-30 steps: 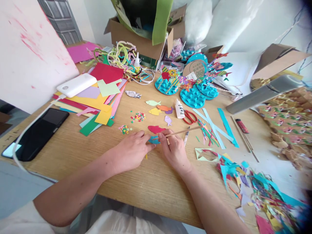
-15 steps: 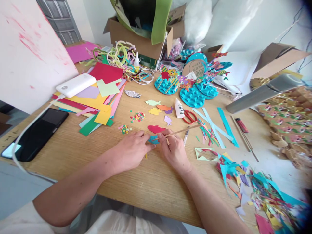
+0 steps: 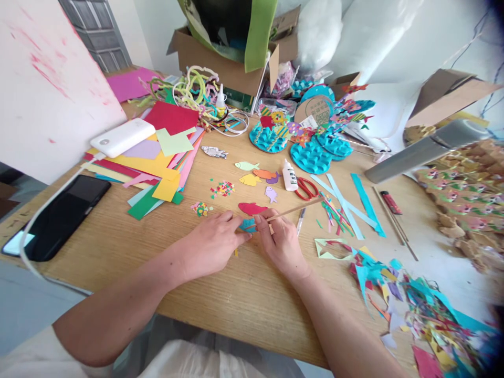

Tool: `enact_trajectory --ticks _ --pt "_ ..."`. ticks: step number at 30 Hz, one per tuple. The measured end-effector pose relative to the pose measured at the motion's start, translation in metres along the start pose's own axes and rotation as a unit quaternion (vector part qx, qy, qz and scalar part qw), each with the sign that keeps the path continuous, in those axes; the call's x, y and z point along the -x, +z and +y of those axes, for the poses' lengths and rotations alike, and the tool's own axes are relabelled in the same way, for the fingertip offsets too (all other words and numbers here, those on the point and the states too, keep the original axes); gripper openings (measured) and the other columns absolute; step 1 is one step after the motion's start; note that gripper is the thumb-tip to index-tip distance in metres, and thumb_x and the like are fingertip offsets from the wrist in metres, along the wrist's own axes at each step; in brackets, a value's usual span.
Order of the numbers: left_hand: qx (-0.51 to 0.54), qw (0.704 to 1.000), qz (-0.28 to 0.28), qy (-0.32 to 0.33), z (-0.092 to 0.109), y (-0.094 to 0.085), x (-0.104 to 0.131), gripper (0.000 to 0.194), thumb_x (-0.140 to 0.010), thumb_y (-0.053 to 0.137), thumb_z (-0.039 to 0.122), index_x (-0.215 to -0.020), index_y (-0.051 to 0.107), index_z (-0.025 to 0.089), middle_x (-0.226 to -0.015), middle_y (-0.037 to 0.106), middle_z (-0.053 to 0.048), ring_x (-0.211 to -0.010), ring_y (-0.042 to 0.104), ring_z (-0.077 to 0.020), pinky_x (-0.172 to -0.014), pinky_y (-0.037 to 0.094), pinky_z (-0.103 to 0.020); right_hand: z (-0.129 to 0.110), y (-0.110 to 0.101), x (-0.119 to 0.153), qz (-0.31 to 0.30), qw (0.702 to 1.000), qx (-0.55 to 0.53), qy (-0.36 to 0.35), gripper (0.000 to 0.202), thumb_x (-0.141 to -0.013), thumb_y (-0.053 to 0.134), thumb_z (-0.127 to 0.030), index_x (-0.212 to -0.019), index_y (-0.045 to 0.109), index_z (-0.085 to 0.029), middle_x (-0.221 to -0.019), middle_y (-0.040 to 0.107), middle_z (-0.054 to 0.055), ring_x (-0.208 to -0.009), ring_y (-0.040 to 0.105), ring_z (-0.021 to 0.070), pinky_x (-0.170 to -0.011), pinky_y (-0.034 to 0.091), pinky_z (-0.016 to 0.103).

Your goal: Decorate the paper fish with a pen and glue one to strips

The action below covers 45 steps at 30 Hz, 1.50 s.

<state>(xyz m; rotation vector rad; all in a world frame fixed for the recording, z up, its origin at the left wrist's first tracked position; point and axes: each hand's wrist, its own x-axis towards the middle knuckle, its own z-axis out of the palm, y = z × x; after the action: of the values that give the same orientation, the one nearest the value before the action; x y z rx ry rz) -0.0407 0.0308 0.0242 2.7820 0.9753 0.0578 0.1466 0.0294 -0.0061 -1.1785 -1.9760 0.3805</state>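
A thin wooden stick point(image 3: 299, 208) is pinched in my right hand point(image 3: 282, 242), its lower tip over a small blue paper piece point(image 3: 247, 226) and its other end slanting up to the right. My left hand point(image 3: 214, 242) holds that blue piece against the table, fingertips at its left edge; part of it is hidden by my fingers. Just beyond lies a red paper fish point(image 3: 252, 208). Farther off are a yellow paper fish point(image 3: 249, 180), a pale green one point(image 3: 247, 166), an orange one point(image 3: 264, 174) and a lilac one point(image 3: 271, 194). Paper confetti point(image 3: 222, 189) lies beyond my left hand.
A glue bottle point(image 3: 290, 177) and red-handled scissors point(image 3: 307, 189) are beyond my right hand. Paper strips point(image 3: 346, 205) and scraps point(image 3: 429, 310) spread to the right, near a grey flask point(image 3: 425, 152). Coloured paper point(image 3: 157, 163), a power bank point(image 3: 123, 137) and a phone point(image 3: 59, 218) lie left.
The stick's far end has shifted very slightly upward. Both hands otherwise stay in the same place, and the things on the table have not moved.
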Motion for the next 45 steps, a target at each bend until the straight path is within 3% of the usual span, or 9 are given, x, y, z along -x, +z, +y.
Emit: enact_trajectory --ticks 37,41,45 --pt "0.008 1.000 0.004 -0.001 0.000 0.003 0.001 0.034 -0.091 0.045 0.012 -0.118 0.063 0.024 -0.105 0.057 -0.009 -0.101 0.050 -0.0258 -0.088 0.043 -0.041 0.005 0.003 0.000 0.019 0.999 0.032 -0.007 0.016 -0.097 0.046 -0.023 -0.086 0.057 -0.021 -0.076 0.065 0.003 -0.071 0.061 0.0179 -0.064 0.047 0.030" --pt "0.006 1.000 0.004 0.005 -0.002 0.004 0.001 0.037 -0.091 0.045 0.013 -0.122 0.062 0.024 -0.107 0.057 -0.010 -0.103 0.050 -0.0263 -0.089 0.044 -0.042 0.004 -0.006 -0.001 0.067 0.998 0.021 -0.010 0.013 -0.096 0.048 -0.022 -0.089 0.059 -0.021 -0.078 0.065 0.003 -0.072 0.061 0.0181 -0.067 0.048 0.032" --pt "0.011 1.000 -0.010 0.003 -0.001 0.001 0.001 0.042 -0.088 0.049 0.010 -0.126 0.060 0.025 -0.111 0.058 -0.010 -0.108 0.050 -0.0269 -0.093 0.044 -0.044 0.009 -0.030 -0.005 0.104 0.993 0.052 -0.015 0.011 -0.095 0.051 -0.020 -0.100 0.061 -0.022 -0.084 0.066 0.004 -0.077 0.063 0.0187 -0.070 0.049 0.032"
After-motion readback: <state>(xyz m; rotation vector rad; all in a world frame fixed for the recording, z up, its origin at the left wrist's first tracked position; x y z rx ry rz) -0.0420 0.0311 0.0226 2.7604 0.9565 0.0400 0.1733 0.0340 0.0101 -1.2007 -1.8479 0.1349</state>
